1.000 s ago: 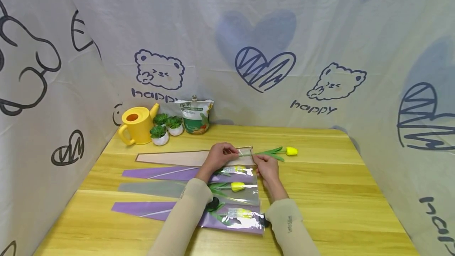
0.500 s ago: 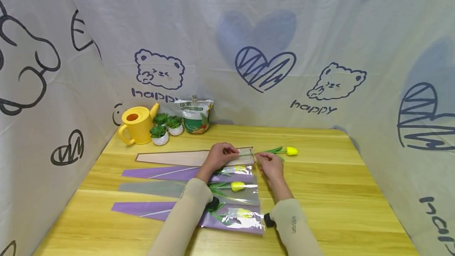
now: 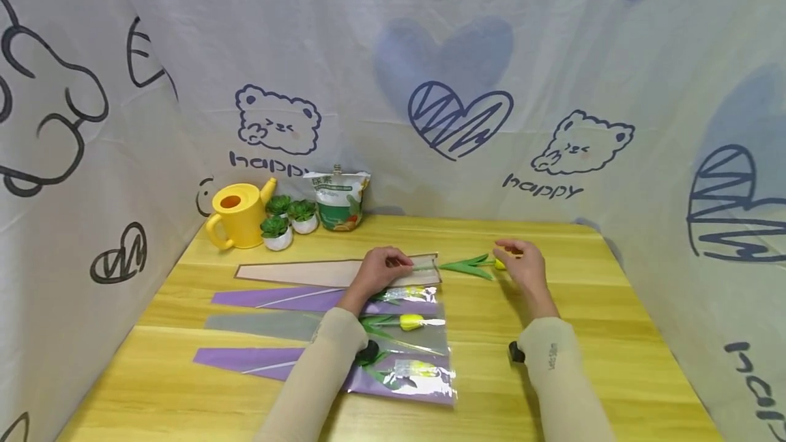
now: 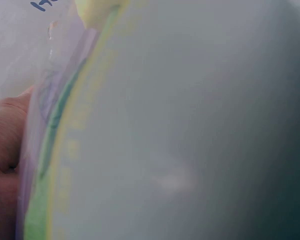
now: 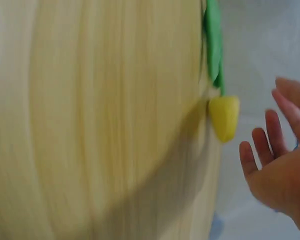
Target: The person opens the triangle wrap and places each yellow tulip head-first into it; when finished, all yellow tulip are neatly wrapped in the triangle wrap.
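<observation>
In the head view, a beige flower sleeve (image 3: 295,272) with a dark border lies farthest back in a row of sleeves. My left hand (image 3: 381,270) pinches it near its wide right end. The stem of a yellow artificial tulip (image 3: 468,267) enters that end, while its leaves and bloom lie outside to the right. My right hand (image 3: 525,268) hovers by the bloom and partly covers it. In the right wrist view the fingers are spread, apart from the yellow bloom (image 5: 224,119). Film blurs most of the left wrist view, leaving part of the left hand (image 4: 7,145) showing.
Nearer me lie purple sleeves (image 3: 258,299) and a grey sleeve (image 3: 264,326), each with a yellow tulip inside. At the back left stand a yellow watering can (image 3: 242,217), several small potted succulents (image 3: 276,234) and a green-white bag (image 3: 340,203) clipped at its top.
My right hand has left the sleeve's wide end and moved right and slightly up to the tulip bloom, its fingers loosening. The left hand has stayed in place.
</observation>
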Demonstrator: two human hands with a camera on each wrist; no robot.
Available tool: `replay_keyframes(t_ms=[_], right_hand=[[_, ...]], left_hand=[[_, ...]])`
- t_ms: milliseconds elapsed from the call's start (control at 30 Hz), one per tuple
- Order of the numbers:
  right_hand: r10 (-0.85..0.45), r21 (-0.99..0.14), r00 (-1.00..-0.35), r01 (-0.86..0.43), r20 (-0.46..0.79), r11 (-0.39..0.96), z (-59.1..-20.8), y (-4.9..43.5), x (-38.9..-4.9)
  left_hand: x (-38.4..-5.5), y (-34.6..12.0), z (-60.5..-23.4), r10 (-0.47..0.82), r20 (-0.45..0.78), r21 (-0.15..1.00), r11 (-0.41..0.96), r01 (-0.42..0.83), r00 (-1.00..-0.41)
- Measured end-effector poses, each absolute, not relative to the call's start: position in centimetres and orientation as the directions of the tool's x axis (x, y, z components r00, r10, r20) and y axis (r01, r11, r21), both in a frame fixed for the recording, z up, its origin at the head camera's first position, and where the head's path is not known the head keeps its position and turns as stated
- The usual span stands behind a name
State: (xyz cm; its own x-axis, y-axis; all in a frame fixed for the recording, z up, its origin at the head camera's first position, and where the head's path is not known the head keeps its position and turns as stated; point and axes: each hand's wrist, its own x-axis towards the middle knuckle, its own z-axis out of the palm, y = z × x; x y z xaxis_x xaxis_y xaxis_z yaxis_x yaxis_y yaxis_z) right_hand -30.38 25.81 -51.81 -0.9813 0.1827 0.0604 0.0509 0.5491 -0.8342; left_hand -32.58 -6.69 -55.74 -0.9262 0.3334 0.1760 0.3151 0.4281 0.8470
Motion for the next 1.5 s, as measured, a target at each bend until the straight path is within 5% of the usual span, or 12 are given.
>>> replay_keyframes(t_ms=[233,1500], right_hand=[[0.008,-0.735,-1.0,0.026,-0.028,0.677,-54.2,27.6,-30.5],[-0.218,-0.565,-0.973,-0.222,0.075,0.795,-52.9,26.7,-30.1]], left_hand=[[-32.1,-6.5,-56.2,0.345,0.159,0.851,0.427,0.306,-0.925],[-32.7,-6.8,-55.5,0.349,0.205,0.824,0.443,0.354,-0.914]])
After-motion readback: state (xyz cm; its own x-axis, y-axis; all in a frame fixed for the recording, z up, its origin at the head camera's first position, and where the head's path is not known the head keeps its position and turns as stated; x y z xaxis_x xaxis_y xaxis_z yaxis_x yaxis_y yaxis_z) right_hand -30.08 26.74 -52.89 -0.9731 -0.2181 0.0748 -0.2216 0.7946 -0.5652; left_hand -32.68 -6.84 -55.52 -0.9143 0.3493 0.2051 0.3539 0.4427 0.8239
